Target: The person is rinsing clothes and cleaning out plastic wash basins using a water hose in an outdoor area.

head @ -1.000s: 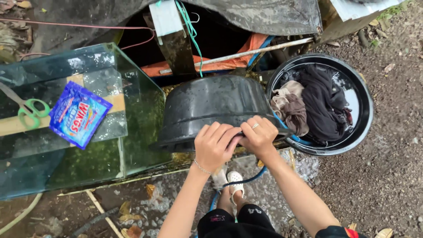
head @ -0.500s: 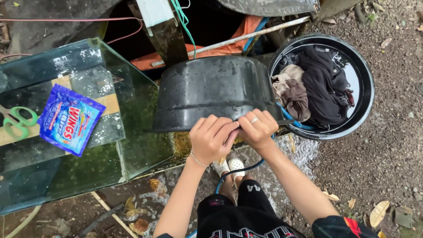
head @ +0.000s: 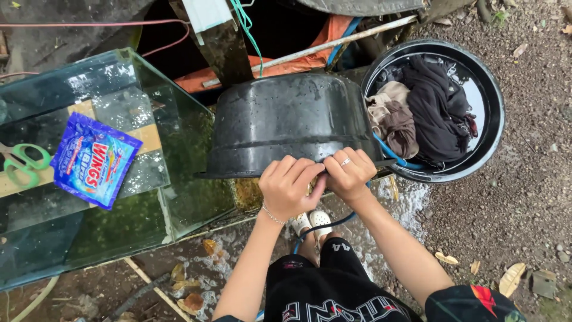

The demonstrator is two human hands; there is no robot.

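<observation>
Both hands grip the near rim of the overturned black plastic basin: the left hand and the ringed right hand curl tightly over it, side by side. It tilts between a glass tank and a round black tub of wet clothes.

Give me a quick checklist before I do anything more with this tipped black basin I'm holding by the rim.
1. Both hands on the rim: ok. Left hand and right hand grip the near edge of the tipped black basin, side by side.
2. Basin emptied: cannot tell; its inside faces away.
3. Ground underfoot: not ok; wet, foamy patch beside the white shoes.
4. Blue hose by the feet: not ok, trip risk.
5. Second basin with clothes: ok, upright to the right.
6. Detergent packet and scissors on the glass tank: ok, apart from the basin.
</observation>
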